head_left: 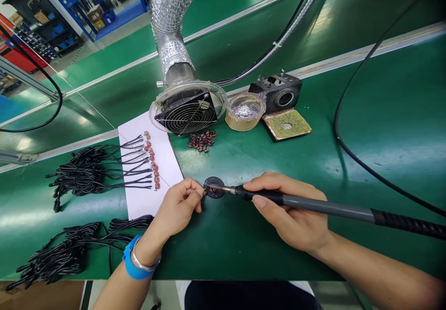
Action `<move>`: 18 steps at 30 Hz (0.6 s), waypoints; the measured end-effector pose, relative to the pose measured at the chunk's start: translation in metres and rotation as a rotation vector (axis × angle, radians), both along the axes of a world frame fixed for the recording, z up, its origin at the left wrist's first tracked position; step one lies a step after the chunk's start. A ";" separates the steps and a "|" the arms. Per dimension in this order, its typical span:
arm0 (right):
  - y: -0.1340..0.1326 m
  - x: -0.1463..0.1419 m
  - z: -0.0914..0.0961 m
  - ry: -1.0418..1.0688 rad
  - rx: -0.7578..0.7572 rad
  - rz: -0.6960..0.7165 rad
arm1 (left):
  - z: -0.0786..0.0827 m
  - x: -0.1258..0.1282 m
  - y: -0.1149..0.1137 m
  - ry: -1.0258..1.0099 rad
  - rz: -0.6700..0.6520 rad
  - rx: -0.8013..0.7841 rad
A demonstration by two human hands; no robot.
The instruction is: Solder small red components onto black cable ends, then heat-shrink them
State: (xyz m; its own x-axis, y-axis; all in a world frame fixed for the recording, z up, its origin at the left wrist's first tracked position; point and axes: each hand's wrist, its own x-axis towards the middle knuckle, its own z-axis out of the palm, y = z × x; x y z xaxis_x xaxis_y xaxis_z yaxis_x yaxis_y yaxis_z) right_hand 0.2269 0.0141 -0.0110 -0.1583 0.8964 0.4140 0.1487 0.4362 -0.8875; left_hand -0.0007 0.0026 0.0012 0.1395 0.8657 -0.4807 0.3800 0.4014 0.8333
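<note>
My right hand (296, 208) grips a soldering iron (327, 206) by its dark handle. The iron's metal tip reaches over a small round black disc (216, 181) on the green bench, where a little red-and-black component sits. From the left, my left hand (183, 203) pinches the end of a thin solder wire (139, 153) at the disc's edge. The wire runs up and left from my fingers. Exactly where tip and wire meet is too small to make out.
Behind the disc lie loose red-and-black components (202, 140) under a fume extractor fan (188, 113). A tub of metal shavings (244, 110), a yellow sponge (287, 124) and an iron holder (278, 92) stand right of it. Black cables (81, 173) and reddish parts (155, 166) on white paper (134, 203) lie left.
</note>
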 end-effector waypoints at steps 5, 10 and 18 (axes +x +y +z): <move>0.001 0.000 -0.002 0.026 0.017 0.013 | 0.001 0.001 0.001 0.007 -0.003 -0.003; -0.001 0.002 -0.003 0.049 0.035 0.002 | 0.000 0.000 0.000 0.015 -0.001 -0.005; 0.020 -0.017 -0.003 -0.188 0.080 0.265 | 0.001 -0.002 -0.003 0.036 -0.038 0.002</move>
